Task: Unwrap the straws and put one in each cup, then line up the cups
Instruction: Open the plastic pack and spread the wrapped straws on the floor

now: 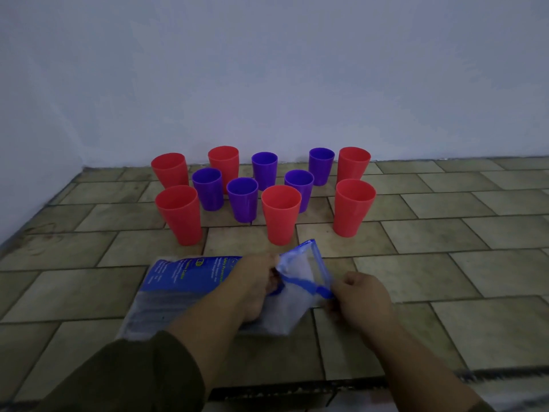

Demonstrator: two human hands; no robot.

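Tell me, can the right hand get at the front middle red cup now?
Probably yes: the red cup stands just beyond the bag, with no cup before it. But the right hand pinches the bag and must let go first.

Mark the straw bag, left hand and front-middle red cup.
straw bag [184, 281]: head view, on its blue printed panel.
left hand [257, 282]: head view, on the back of the hand.
front-middle red cup [280, 223]: head view, on its outer wall.
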